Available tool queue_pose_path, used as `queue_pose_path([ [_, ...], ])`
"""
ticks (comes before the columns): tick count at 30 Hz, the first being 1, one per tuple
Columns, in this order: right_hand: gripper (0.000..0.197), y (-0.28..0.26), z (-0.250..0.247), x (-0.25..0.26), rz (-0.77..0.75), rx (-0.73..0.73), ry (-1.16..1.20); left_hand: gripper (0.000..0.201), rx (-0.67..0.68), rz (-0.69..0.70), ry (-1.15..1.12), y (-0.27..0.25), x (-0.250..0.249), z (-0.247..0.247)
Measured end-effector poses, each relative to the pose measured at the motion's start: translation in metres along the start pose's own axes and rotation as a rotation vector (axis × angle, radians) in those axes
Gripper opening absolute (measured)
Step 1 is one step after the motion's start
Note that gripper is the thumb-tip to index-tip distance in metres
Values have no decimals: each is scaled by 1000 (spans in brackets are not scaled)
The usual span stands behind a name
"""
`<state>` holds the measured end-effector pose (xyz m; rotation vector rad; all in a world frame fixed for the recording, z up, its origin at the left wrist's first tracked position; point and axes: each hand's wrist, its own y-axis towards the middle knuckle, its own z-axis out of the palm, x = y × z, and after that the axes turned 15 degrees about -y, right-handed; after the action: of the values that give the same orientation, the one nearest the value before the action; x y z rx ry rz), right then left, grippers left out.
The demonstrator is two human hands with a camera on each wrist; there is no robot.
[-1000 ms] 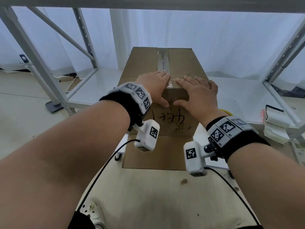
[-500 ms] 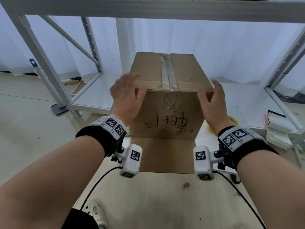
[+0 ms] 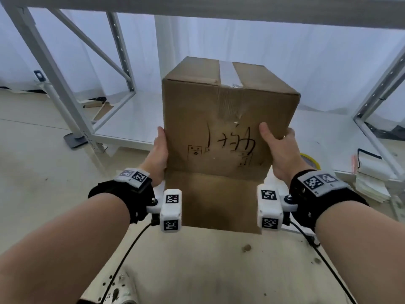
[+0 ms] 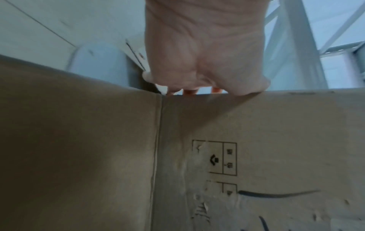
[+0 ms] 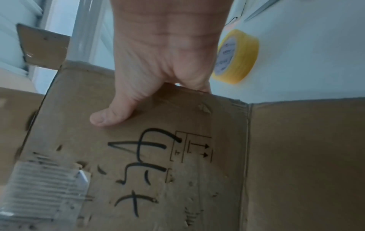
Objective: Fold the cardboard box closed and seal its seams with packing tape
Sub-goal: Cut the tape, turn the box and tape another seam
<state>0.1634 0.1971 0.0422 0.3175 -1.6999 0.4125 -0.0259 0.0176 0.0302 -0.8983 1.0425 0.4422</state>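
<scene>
A brown cardboard box (image 3: 219, 119) is held up in front of me, its top seam covered by a strip of clear tape (image 3: 229, 73) that runs down onto the near face. Black handwriting marks that face (image 5: 142, 164). A loose flap (image 3: 214, 200) hangs toward me from the bottom edge. My left hand (image 3: 158, 150) holds the box's left side, fingers hidden behind it (image 4: 197, 54). My right hand (image 3: 277, 148) grips the right edge, thumb (image 5: 112, 115) on the near face, fingers round the side. A yellow tape roll (image 5: 235, 57) lies on the shelf to the right.
A white metal rack frame (image 3: 54, 84) stands around the low white shelf (image 3: 131, 123). A stack of papers (image 3: 370, 178) sits at the right. Sensor cables (image 3: 131, 244) trail from both wrists over the pale floor. An upper shelf beam (image 3: 197, 7) crosses overhead.
Both hands left the taped top seam, moved apart to the box's sides and took hold lower down. The box has risen and tilted, showing more of its near face.
</scene>
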Motion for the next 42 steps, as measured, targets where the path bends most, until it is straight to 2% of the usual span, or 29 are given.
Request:
queue_pose_path([
  [5, 64, -13, -2, 29, -101, -69, 42, 79, 41, 59, 33, -18, -27, 6],
  [11, 59, -36, -5, 50, -219, -119, 102, 98, 64, 122, -75, -38, -46, 4],
  [17, 70, -50, 3, 49, -251, -76, 155, 77, 25, 190, -141, -54, -38, 4],
  [20, 65, -44, 1, 33, -179, -27, 28, 78, 23, 169, -60, -51, -24, 0],
  [22, 74, -34, -4, 21, -103, 73, -161, 76, 39, 178, 94, -47, -14, -7],
  [24, 83, -28, -14, 10, 33, 198, -260, 65, 132, 229, 209, -41, -8, -16],
  [25, 80, -28, -18, 6, 122, 251, -280, 61, 202, 229, 216, -39, -8, -20],
  [28, 52, -29, -29, -6, 280, 338, -235, 90, 362, 201, 312, -28, -9, -26],
  [30, 37, -28, -29, -14, 298, 334, -212, 102, 415, 234, 435, -27, -8, -26],
  [31, 35, -29, -29, -18, 296, 314, -234, 104, 434, 252, 492, -28, -8, -24],
  [36, 43, -30, -28, -22, 326, 201, -162, 109, 535, 317, 654, -29, -12, -27],
  [39, 57, -28, -32, -11, 342, 213, -126, 113, 581, 351, 714, -32, -18, -25],
  [42, 65, -30, -32, 0, 330, 226, -92, 110, 562, 409, 775, -36, -21, -26],
])
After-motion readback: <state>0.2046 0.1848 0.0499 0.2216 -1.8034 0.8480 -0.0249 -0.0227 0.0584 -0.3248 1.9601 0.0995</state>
